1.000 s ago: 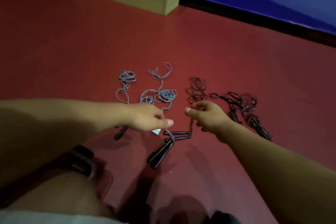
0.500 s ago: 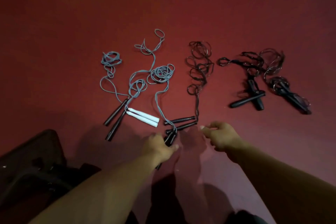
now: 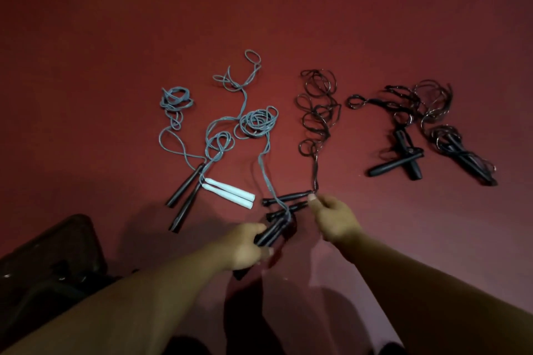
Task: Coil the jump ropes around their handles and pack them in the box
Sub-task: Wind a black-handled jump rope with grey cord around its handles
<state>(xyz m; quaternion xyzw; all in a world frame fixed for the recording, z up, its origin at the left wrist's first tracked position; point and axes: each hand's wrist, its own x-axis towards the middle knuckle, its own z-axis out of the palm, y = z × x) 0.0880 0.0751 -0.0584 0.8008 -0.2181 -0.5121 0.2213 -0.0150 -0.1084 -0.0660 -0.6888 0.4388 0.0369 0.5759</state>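
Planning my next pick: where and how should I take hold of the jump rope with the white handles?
Grip the white handles together at mid-length, coming from above with fingers across them. They lie flat and side by side, touching, so one grasp likely takes both. Their grey cord leaves at the upper-left ends, beside the black handles; the lower-right ends are free, so approach from that side.

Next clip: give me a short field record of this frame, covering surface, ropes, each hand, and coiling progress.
surface: red floor
grey ropes: three, uncoiled; one with white handles
black ropes: loose tangle at centre, two bundles at right
left hand: grips black handles of a grey rope
right hand: fingers curled beside a black handle; hold unclear
progress: no rope coiled round its handles
box: not in view
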